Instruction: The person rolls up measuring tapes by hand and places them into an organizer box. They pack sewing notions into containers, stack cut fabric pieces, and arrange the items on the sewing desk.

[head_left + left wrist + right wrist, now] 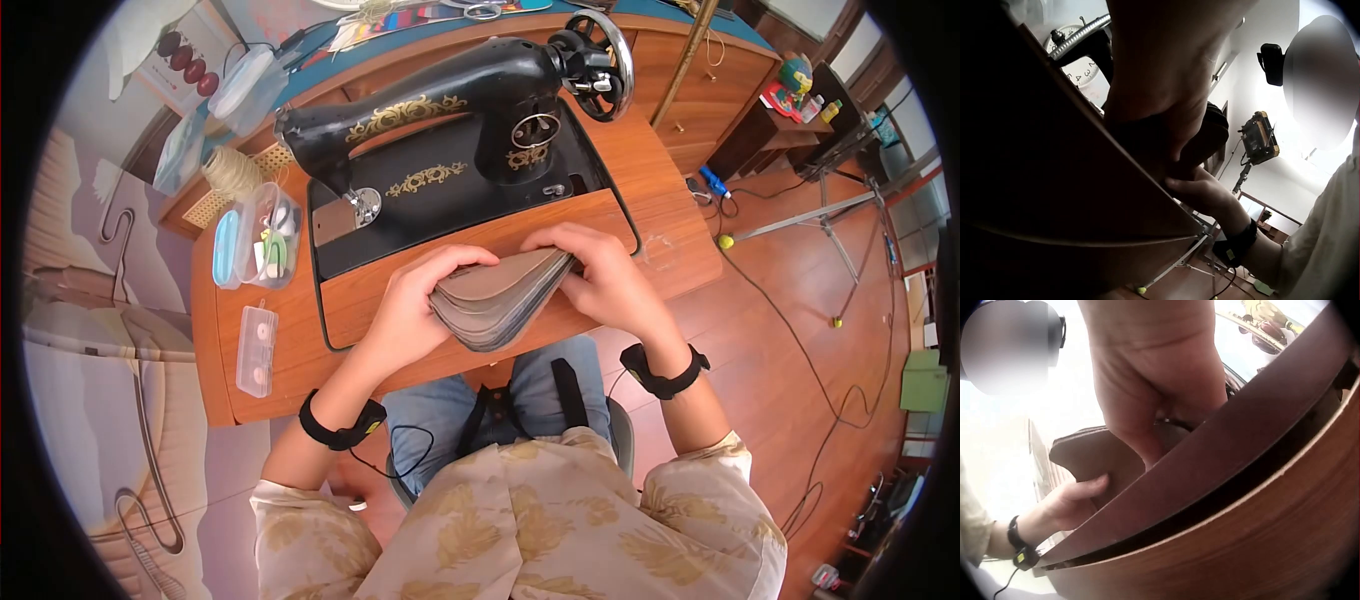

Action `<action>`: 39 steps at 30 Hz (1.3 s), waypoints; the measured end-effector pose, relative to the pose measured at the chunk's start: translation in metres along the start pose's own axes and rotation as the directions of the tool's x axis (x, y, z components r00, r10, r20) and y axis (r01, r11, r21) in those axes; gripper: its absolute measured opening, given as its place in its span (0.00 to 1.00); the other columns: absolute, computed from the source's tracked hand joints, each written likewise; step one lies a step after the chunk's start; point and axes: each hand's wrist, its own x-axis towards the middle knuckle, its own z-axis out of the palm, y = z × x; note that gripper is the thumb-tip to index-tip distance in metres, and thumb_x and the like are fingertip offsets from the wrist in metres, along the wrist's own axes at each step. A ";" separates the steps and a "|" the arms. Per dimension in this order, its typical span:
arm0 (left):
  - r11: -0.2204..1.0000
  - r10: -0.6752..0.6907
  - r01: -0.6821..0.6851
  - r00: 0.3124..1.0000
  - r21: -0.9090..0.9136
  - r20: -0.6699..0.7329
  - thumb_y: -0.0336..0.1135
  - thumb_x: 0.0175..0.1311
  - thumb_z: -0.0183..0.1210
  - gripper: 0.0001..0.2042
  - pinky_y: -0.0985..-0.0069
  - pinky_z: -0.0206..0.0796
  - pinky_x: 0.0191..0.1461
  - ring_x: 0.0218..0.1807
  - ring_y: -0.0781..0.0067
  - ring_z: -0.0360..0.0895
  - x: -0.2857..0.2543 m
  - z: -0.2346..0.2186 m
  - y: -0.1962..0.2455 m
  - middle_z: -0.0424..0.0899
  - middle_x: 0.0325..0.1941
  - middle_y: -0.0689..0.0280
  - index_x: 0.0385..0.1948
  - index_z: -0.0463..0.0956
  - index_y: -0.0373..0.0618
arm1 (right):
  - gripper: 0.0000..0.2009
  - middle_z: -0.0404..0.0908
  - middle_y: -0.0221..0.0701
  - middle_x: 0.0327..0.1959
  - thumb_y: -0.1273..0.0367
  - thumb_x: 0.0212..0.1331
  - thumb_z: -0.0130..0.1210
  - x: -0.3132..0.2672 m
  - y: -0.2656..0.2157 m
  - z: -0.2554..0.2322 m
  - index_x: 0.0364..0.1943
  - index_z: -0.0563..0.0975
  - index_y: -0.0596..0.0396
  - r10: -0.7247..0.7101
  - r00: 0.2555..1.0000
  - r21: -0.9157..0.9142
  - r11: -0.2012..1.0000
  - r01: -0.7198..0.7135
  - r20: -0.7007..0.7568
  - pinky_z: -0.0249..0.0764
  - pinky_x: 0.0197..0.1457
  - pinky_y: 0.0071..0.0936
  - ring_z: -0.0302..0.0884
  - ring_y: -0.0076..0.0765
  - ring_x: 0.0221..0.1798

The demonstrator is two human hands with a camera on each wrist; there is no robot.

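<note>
Both hands hold a stack of thin grey-brown sheets [500,297] with curved edges, above the front edge of the table. My left hand [408,305] grips its left end, thumb on the upper face. At the opposite end, my right hand [608,280] grips the stack the same way. The layers bow downward and fan slightly apart along the near edge. In the right wrist view, the broad brown face of the stack [1100,459] shows between the two hands, with the left thumb lying on it. Just behind stands a black sewing machine [440,100] with gold ornament.
To the left on the wooden table [680,235] are an open clear box of small supplies [270,235], a narrow clear case [257,350] and a twine spool [232,174]. A tripod leg [795,215] and cables occupy the floor at right.
</note>
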 end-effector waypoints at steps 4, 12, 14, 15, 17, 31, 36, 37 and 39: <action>0.758 -0.376 0.171 0.903 -0.629 -0.207 0.27 0.63 0.67 0.21 0.71 0.74 0.59 0.57 0.68 0.81 0.001 0.008 0.016 0.83 0.55 0.62 0.59 0.75 0.42 | 0.26 0.81 0.38 0.55 0.79 0.59 0.63 0.003 -0.016 -0.005 0.63 0.70 0.57 0.224 0.965 0.501 0.856 -0.128 -0.137 0.77 0.58 0.31 0.80 0.35 0.58; 0.417 -0.493 0.130 0.864 -0.900 -0.104 0.39 0.74 0.59 0.23 0.64 0.75 0.62 0.63 0.70 0.77 -0.003 0.021 0.045 0.79 0.61 0.63 0.66 0.67 0.44 | 0.30 0.71 0.34 0.68 0.74 0.69 0.58 0.007 -0.045 0.031 0.73 0.60 0.57 0.226 0.966 0.733 0.677 -0.064 -0.125 0.67 0.71 0.34 0.68 0.32 0.69; 0.435 -0.455 0.100 0.882 -0.895 -0.123 0.38 0.74 0.59 0.22 0.66 0.77 0.59 0.62 0.71 0.78 -0.006 0.011 0.038 0.79 0.60 0.63 0.66 0.67 0.43 | 0.29 0.71 0.33 0.67 0.73 0.70 0.56 0.010 -0.045 0.022 0.73 0.61 0.58 0.230 0.963 0.739 0.672 -0.053 -0.140 0.67 0.70 0.32 0.68 0.31 0.69; 0.453 -0.415 0.070 0.899 -0.889 -0.140 0.37 0.74 0.59 0.22 0.67 0.79 0.57 0.60 0.71 0.79 -0.008 0.005 0.034 0.80 0.59 0.63 0.66 0.67 0.42 | 0.28 0.72 0.33 0.66 0.73 0.70 0.56 0.011 -0.047 0.013 0.72 0.61 0.58 0.253 0.961 0.748 0.658 -0.086 -0.112 0.68 0.69 0.30 0.69 0.30 0.69; 0.496 -0.403 0.206 0.915 -0.844 -0.014 0.36 0.74 0.58 0.21 0.69 0.81 0.53 0.58 0.71 0.80 -0.013 -0.007 0.038 0.80 0.58 0.62 0.65 0.68 0.41 | 0.28 0.75 0.34 0.63 0.73 0.69 0.55 0.008 -0.053 -0.006 0.71 0.62 0.59 0.315 0.948 0.753 0.632 -0.185 -0.031 0.70 0.64 0.26 0.73 0.28 0.64; 0.978 -0.207 0.207 0.977 -0.001 -0.053 0.40 0.66 0.67 0.29 0.79 0.75 0.38 0.39 0.77 0.82 -0.041 -0.002 0.039 0.80 0.54 0.54 0.64 0.66 0.39 | 0.29 0.77 0.34 0.55 0.69 0.68 0.61 -0.025 0.011 -0.070 0.71 0.64 0.58 0.333 0.919 0.012 0.941 -0.338 -0.211 0.72 0.33 0.16 0.76 0.18 0.39; 0.915 -0.242 0.374 0.810 0.151 -0.534 0.33 0.63 0.70 0.20 0.76 0.72 0.53 0.48 0.76 0.80 -0.122 -0.073 0.050 0.83 0.45 0.65 0.55 0.77 0.40 | 0.21 0.80 0.27 0.49 0.70 0.72 0.56 -0.042 0.054 -0.056 0.66 0.70 0.59 0.347 0.880 0.123 0.938 -0.324 -0.323 0.67 0.34 0.12 0.73 0.14 0.38; 0.824 -0.208 0.454 0.800 0.339 -0.563 0.34 0.60 0.71 0.25 0.70 0.72 0.58 0.53 0.65 0.80 -0.137 -0.090 0.047 0.82 0.50 0.59 0.58 0.74 0.39 | 0.21 0.80 0.27 0.49 0.70 0.72 0.56 -0.040 0.062 -0.054 0.66 0.70 0.59 0.344 0.886 0.128 0.939 -0.319 -0.312 0.67 0.34 0.12 0.73 0.14 0.38; 0.722 -0.212 0.553 0.749 0.416 -0.628 0.38 0.57 0.73 0.30 0.65 0.70 0.61 0.58 0.58 0.78 -0.165 -0.114 0.029 0.81 0.53 0.54 0.60 0.72 0.39 | 0.20 0.80 0.26 0.46 0.70 0.72 0.56 -0.038 0.075 -0.050 0.64 0.71 0.61 0.279 0.868 0.083 0.959 -0.269 -0.410 0.67 0.37 0.11 0.73 0.13 0.39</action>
